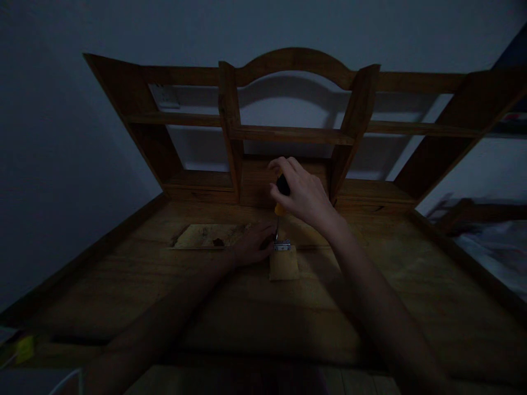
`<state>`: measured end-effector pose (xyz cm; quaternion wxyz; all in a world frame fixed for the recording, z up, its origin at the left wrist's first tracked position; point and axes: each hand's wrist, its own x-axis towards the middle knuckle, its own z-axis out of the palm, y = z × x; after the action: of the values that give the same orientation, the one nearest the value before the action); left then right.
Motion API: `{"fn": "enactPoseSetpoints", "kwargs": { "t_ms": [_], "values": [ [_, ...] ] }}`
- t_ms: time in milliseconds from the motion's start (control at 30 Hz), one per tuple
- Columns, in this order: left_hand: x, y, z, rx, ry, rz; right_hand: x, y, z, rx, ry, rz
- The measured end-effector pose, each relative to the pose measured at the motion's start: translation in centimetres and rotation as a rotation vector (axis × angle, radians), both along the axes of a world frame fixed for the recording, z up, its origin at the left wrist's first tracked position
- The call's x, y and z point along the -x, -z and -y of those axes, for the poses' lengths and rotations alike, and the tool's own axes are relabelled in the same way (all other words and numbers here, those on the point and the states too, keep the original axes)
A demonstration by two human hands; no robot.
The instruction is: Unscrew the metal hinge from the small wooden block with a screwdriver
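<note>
My right hand (pixel 307 195) is closed around the handle of a screwdriver (pixel 280 209), which has a yellow and black grip. Its thin metal shaft points down to a small metal hinge (pixel 282 245). The hinge sits at the far edge of a small pale wooden block (pixel 284 264) on the desk. Just left of the hinge lies my left hand (pixel 254 243), fingers stretched out and touching beside the hinge and block. Partly under that hand is a pale wooden strip (pixel 197 236) with a dark, rough patch. Dim light hides the exact contact at the screwdriver tip.
The wooden desktop (pixel 164 296) has raised side edges. A wooden shelf unit (pixel 288 134) with an arched top stands along its back, against the wall. A wall socket (pixel 164 96) shows behind the left shelves. Something yellow (pixel 25 349) is at the lower left.
</note>
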<state>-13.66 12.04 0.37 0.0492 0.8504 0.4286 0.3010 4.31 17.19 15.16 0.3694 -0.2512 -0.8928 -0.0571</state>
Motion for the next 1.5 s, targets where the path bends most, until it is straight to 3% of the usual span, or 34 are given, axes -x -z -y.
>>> {"fn": "enactPoseSetpoints", "kwargs": {
  "t_ms": [167, 833, 1033, 1233, 1500],
  "values": [
    [0.1, 0.0, 0.1, 0.033, -0.004, -0.007, -0.2, -0.5, 0.9, 0.063, -0.036, 0.015],
    [0.0, 0.3, -0.1, -0.026, -0.002, 0.013, -0.1, -0.2, 0.0, -0.008, -0.007, 0.031],
    [0.1, 0.4, -0.1, -0.015, -0.038, -0.002, -0.7, -0.7, 0.5, 0.075, -0.07, 0.032],
    [0.1, 0.2, -0.2, -0.008, 0.019, 0.032, -0.7, -0.5, 0.0, 0.055, -0.03, 0.02],
    [0.2, 0.8, -0.4, -0.03, -0.02, 0.009, -0.6, -0.7, 0.5, 0.085, -0.104, -0.002]
  ]
}}
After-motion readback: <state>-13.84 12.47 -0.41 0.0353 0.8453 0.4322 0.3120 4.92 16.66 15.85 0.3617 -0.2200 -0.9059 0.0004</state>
